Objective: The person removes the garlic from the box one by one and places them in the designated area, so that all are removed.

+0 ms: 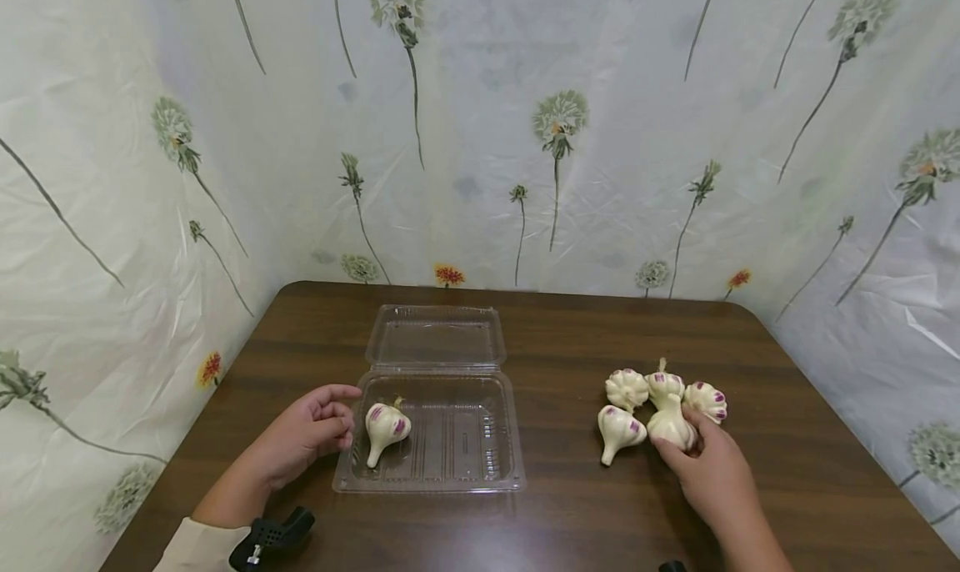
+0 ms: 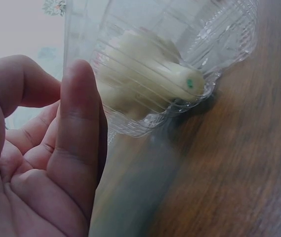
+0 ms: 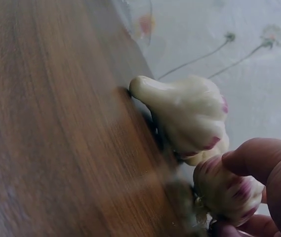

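Observation:
My right hand [image 1: 716, 472] pinches a garlic bulb [image 1: 670, 429] between thumb and fingers at the right of the table. Several more white bulbs with purple marks crowd around it, among them a garlic bulb [image 1: 619, 432] to its left with its neck toward me. That neighbour also shows in the right wrist view, above my thumb [image 3: 259, 158]. My left hand [image 1: 311, 430] is at the left rim of the clear plastic container [image 1: 465, 439], fingers relaxed, fingertips right at the edge. Inside the container, on its left side, lies one garlic bulb [image 1: 387, 426].
The container's hinged lid [image 1: 438, 337] lies folded back toward the far edge of the brown wooden table [image 1: 570, 347]. A white curtain [image 1: 465, 138] printed with dandelions surrounds the table's back and sides. A black wrist device [image 1: 273, 539] sits at my left sleeve.

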`<move>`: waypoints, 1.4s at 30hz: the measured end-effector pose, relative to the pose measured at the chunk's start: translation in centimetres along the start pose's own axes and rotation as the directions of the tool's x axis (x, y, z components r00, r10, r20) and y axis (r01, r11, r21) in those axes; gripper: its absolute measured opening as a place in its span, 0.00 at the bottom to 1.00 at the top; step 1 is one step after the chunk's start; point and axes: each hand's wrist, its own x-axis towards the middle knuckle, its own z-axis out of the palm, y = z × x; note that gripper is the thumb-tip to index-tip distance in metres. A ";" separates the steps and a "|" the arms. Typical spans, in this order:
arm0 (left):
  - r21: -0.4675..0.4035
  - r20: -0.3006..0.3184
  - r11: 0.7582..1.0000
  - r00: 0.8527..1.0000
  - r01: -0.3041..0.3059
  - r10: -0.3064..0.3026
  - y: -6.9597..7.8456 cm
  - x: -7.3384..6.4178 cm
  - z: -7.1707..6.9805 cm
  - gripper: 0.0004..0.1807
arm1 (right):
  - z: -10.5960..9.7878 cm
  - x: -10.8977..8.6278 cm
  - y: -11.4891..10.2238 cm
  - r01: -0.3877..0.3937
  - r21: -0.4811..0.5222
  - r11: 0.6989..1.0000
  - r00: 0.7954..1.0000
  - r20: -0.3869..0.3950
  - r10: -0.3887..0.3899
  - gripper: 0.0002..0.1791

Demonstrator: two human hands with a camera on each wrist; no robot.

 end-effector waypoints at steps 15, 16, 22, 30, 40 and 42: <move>0.002 0.005 1.000 1.000 -0.011 0.011 -0.1 0.1 -0.1 0.30 | 0.2 0.1 0.0 0.037 -0.015 0.999 0.999 0.013 -0.037 0.43; 0.001 0.006 1.000 1.000 -0.012 0.012 -0.1 0.1 -0.1 0.30 | 0.2 0.2 0.1 0.038 -0.020 0.999 0.999 0.017 -0.038 0.44; 0.001 0.012 1.000 1.000 -0.011 0.011 -0.3 0.1 -0.2 0.30 | 0.3 0.2 0.2 0.018 -0.038 0.999 0.999 0.048 -0.016 0.48; -0.010 0.014 1.000 1.000 -0.014 0.014 -0.3 0.0 -0.2 0.30 | 0.0 0.1 -0.3 -0.028 -0.021 0.999 0.998 0.064 0.029 0.49; -0.010 0.013 1.000 1.000 -0.013 0.013 -0.2 -0.1 -0.2 0.31 | 0.0 -0.7 -1.5 0.060 -0.028 0.998 0.987 -0.146 -0.064 0.40; -0.011 0.016 1.000 1.000 -0.014 0.014 -0.2 0.0 -0.1 0.31 | -0.2 -0.9 -1.8 0.066 -0.023 0.998 0.982 -0.176 -0.069 0.38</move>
